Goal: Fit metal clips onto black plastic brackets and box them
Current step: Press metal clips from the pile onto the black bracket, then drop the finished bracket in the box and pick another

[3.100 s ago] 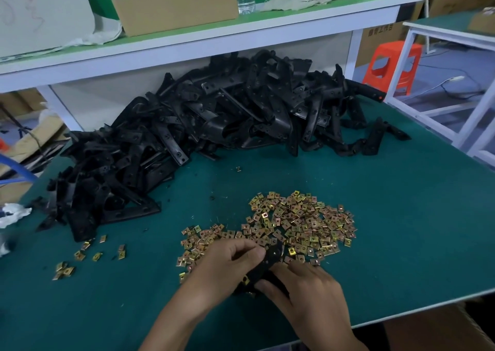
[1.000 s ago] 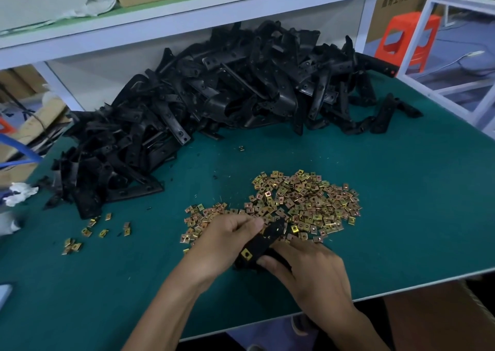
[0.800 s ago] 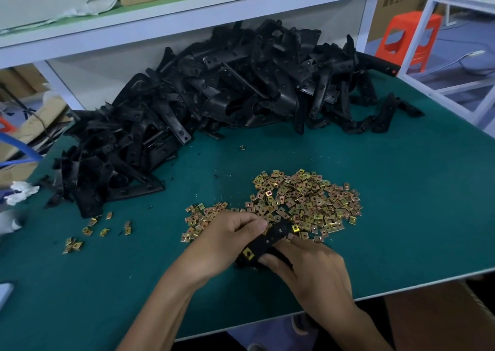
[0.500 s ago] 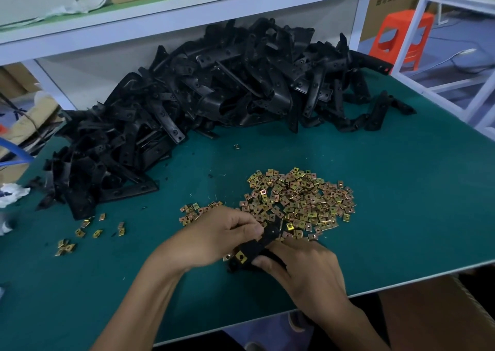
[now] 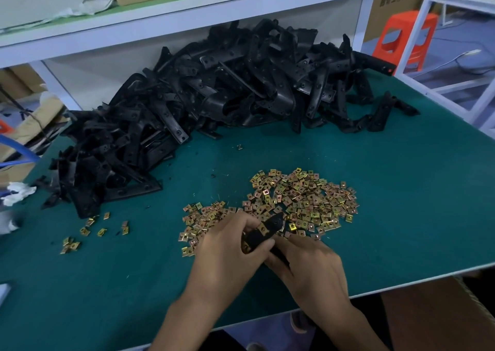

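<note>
Lower centre of the frame, on the green surface (image 5: 401, 190): one black plastic bracket (image 5: 263, 234) held between both hands. Left hand (image 5: 227, 254) closed over its upper end, fingers (image 5: 250, 220) curled narrow and pinching a brass-coloured metal clip (image 5: 262, 227) at the bracket's edge. Right hand (image 5: 308, 267) wrapped around the lower end, fingers closed on the black body.

Likely stiff and light, that bracket: rigid moulded plastic, safe to grip hard along the flat arm, away from the edge taking the clip. Clip probably thin springy sheet metal, small and smooth, apt to slip; best pinched by its flat faces and pushed on square.

Counts: one bracket in hand; a large heap of brackets (image 5: 214, 96) across the upper middle, far too tangled to count, dozens at least. Loose clips (image 5: 302, 198) in a spread just above the hands, well over a hundred, uncountable exactly; a small scatter of clips (image 5: 88, 233) at lower left, roughly ten; one stray clip (image 5: 240, 147) near the heap. No packing box identifiable for finished parts.
</note>
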Demonstrator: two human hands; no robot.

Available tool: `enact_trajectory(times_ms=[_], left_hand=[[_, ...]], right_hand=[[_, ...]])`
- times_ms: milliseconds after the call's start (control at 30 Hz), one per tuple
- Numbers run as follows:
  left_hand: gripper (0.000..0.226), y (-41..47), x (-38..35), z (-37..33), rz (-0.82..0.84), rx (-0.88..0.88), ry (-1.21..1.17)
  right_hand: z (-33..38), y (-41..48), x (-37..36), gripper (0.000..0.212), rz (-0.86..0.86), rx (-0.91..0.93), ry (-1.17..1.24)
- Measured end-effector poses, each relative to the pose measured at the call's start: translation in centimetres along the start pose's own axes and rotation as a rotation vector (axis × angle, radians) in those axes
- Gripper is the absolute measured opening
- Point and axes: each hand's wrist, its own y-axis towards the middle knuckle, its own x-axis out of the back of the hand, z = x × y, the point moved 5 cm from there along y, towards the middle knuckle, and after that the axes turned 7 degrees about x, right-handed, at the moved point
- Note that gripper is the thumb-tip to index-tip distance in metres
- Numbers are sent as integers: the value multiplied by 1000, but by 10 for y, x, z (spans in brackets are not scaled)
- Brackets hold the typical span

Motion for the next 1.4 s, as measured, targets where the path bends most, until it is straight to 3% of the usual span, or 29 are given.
enact_trajectory(times_ms=[100,233,333,467,667,767,967,1133,1267,1333,1400], left_hand=[[20,0,-1,-3,-31,-39,-16],[20,1,2,-11,-66,-87,-59],[23,4,6,-28,-82,-166,-66],[32,8,4,-48,-46,-233,-91],[30,1,-42,-97,106,-316,-260],[26,-11,-79,-131,259,-410,-289],[46,-62,-143,-176,648,-539,-206],[35,-81,-153,-163,664,-534,-250],[31,-83,-149,-152,611,-466,-254],[34,-80,-146,-145,632,-425,-219],[29,-77,-140,-135,682,-384,-173]], right_hand=[[-1,-2,1,24,-16,-14,14],[-1,-3,5,44,-37,-40,19],[-4,-6,7,39,-45,-51,50],[-21,-24,29,59,-140,-169,94],[-47,-89,71,69,-101,-430,86],[-66,-146,85,65,-99,-619,148],[-78,-243,110,67,-246,-947,96],[-120,-297,145,68,-456,-1090,-65],[-177,-316,164,101,-333,-1309,-32],[-187,-307,168,95,-227,-1349,-140],[-184,-286,163,80,-230,-1271,-116]])
